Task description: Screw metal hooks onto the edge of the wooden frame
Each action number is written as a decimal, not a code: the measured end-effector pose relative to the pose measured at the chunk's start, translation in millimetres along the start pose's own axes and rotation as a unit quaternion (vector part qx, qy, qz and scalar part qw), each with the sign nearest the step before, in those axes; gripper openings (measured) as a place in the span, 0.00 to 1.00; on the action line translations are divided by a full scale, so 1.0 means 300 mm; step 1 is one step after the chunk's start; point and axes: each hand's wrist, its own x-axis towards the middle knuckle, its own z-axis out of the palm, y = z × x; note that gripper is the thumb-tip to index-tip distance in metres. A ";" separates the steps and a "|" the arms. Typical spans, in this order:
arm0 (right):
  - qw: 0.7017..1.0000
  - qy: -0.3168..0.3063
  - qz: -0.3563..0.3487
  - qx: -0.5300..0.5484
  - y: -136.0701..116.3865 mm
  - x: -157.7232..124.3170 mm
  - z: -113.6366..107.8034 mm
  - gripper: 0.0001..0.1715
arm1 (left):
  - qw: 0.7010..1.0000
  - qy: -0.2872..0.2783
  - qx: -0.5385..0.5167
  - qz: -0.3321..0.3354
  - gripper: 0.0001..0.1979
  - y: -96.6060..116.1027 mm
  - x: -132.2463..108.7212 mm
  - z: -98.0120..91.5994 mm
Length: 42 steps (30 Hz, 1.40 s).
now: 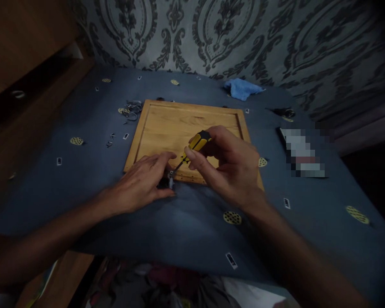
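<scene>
R hand (234, 164) grips yellow-black-handled screwdriver (192, 147), shaft slanting down-left to small metal hinge fitting (170, 177) at near edge of framed wooden panel (179, 124). L hand (144, 182), fingers flat, pins fitting; it's nearer.

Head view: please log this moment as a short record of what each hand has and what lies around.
board: wooden, framed, flat on a blue cloth
right hand: grips a screwdriver with a yellow and black handle, tip slanted down to the left
left hand: fingers laid by a small metal fitting at the board's near edge; grip unclear
around: metal rings and screws left of the board, blue rag behind it
background: patterned wallpaper
</scene>
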 end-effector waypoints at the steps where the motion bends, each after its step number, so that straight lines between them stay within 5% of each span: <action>1: 1.000 0.001 0.000 -0.002 -0.001 0.000 -0.001 0.15 | 1.000 -0.001 -0.001 0.002 0.36 0.000 0.000 0.000; 13: 0.999 -0.007 -0.030 -0.021 0.011 0.004 0.001 0.16 | 1.000 0.003 -0.004 0.001 0.33 0.003 -0.003 -0.002; 24: 0.999 -0.003 -0.041 0.003 0.015 0.007 0.004 0.16 | 1.000 0.013 -0.005 -0.004 0.44 -0.033 -0.009 -0.044; 42: 0.999 -0.011 -0.052 0.001 0.027 0.005 0.009 0.15 | 1.000 0.010 0.019 0.011 0.39 -0.015 -0.008 0.001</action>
